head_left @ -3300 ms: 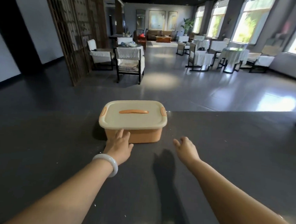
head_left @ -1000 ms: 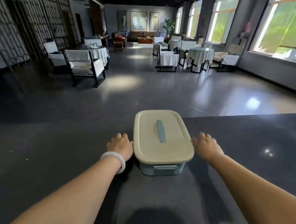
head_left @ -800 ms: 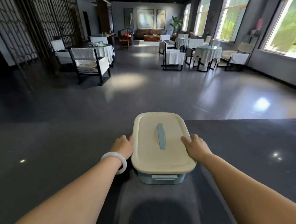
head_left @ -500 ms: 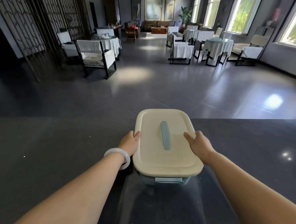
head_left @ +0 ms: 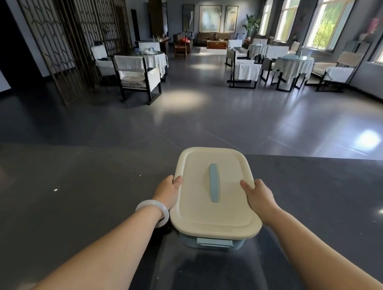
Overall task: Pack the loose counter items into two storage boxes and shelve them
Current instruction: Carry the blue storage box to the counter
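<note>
A blue storage box [head_left: 209, 243] with a cream lid [head_left: 196, 207] and a blue lid handle [head_left: 214, 182] is in front of me over the dark counter [head_left: 72, 194]. My left hand [head_left: 167, 191], with a white bangle on the wrist, grips the lid's left edge. My right hand [head_left: 257, 197] grips the right edge. The lid is closed, so the inside is hidden. Whether the box rests on the counter or is held just above it I cannot tell.
The counter's far edge [head_left: 97, 148] runs across the view just behind the box. Beyond it lies a polished floor with covered chairs and tables [head_left: 139, 73] at left and more [head_left: 285, 65] at right. A wooden lattice screen [head_left: 70, 32] stands at left.
Earlier my hands were at an orange box with a cream lid. Since a second ago both hands closed in from beside the blue box onto its lid edges, and the box came nearer to me.
</note>
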